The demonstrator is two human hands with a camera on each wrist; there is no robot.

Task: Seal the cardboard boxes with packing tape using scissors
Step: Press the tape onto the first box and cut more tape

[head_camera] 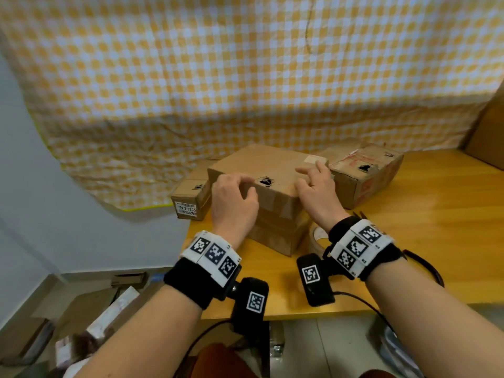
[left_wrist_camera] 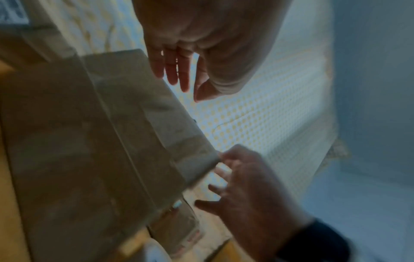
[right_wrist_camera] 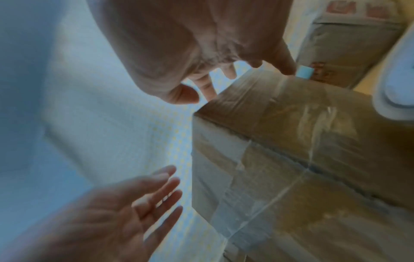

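Observation:
A large brown cardboard box stands in the middle of the wooden table, with a torn hole in its top near the front edge. Clear packing tape runs over its flaps and down its side. My left hand hovers at the box's front left top edge, fingers straight and loose, holding nothing. My right hand is over the top right corner with fingers spread, also holding nothing. A roll of tape lies on the table behind my right wrist. I cannot make out the scissors.
A small labelled box sits behind on the left. On the right lies a worn box with red print. Tall cardboard leans at the far right, and a yellow checked cloth hangs behind. Flattened cardboard litters the floor left.

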